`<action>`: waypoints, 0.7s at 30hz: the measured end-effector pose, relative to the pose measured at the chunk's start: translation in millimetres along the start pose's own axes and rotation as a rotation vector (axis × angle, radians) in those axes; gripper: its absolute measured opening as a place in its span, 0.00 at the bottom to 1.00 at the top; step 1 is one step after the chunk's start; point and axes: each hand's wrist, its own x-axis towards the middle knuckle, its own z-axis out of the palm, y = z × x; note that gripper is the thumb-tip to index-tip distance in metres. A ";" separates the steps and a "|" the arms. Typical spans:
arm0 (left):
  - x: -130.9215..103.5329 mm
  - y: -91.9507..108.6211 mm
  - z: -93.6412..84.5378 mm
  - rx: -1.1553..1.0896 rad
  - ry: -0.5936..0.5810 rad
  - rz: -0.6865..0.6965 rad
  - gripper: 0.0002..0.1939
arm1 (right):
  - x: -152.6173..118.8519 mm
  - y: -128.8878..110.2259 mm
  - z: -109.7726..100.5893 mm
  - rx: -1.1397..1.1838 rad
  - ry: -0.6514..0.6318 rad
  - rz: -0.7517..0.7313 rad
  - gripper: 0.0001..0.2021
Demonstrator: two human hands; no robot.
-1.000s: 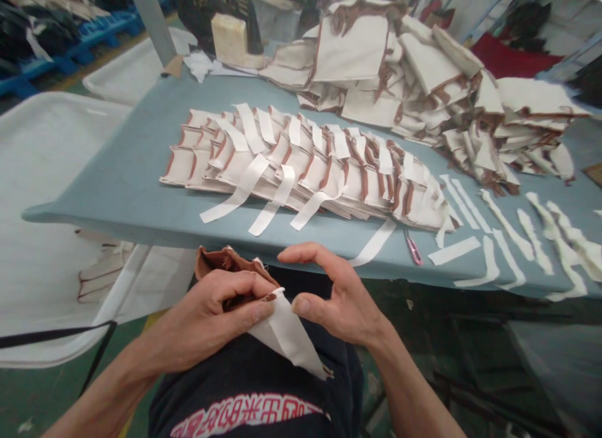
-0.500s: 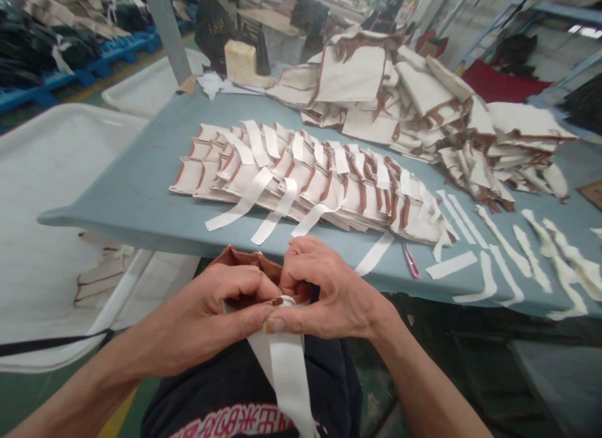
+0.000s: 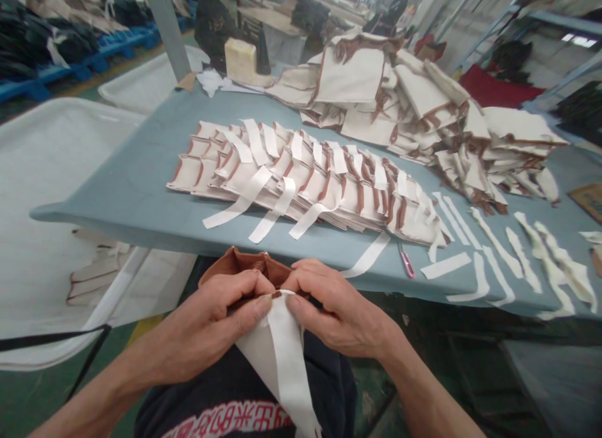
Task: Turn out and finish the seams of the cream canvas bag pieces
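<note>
Over my lap I have a cream fabric piece [image 3: 261, 350] with a brown lining [image 3: 235, 261], its top edge pinched between both hands. My left hand [image 3: 230, 312] grips that edge with thumb and forefinger. My right hand [image 3: 333, 306] pinches the same edge just to the right, thumb in front and fingers behind. A white fabric strip [image 3: 292, 363] hangs down the front from between my thumbs. A small brown bit of trim shows at the pinched edge. My fingers hide much of the piece's inside.
On the blue-grey table [image 3: 126, 168] lies a row of overlapping cream pieces [image 3: 324, 187] with white strips. A pink-handled cutter [image 3: 407, 262] and loose strips [image 3: 480, 278] lie to the right. Behind is a heap of cream pieces [image 3: 357, 74]. A white bin [image 3: 42, 168] stands left.
My right hand has lowered and shifted its thumb a little right, away from the left thumb. The strip's top and more of the brown lining now show.
</note>
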 end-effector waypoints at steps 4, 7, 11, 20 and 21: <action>-1.7 1.4 0.8 0.035 0.005 0.034 0.16 | -1.8 -3.1 -3.6 -0.046 0.002 0.003 0.08; -2.1 3.1 2.5 0.072 0.032 0.075 0.13 | 3.8 -4.6 -4.2 -0.074 0.026 -0.011 0.07; -1.5 2.2 5.1 0.109 0.127 0.129 0.11 | 10.4 -5.9 -0.4 -0.180 0.041 -0.020 0.09; -10.0 -2.9 6.3 0.254 0.251 0.368 0.12 | 15.0 -3.6 16.4 -0.128 0.241 -0.115 0.07; -11.8 -4.6 5.4 0.282 0.241 0.392 0.13 | 15.6 -4.2 18.3 -0.092 0.264 -0.099 0.07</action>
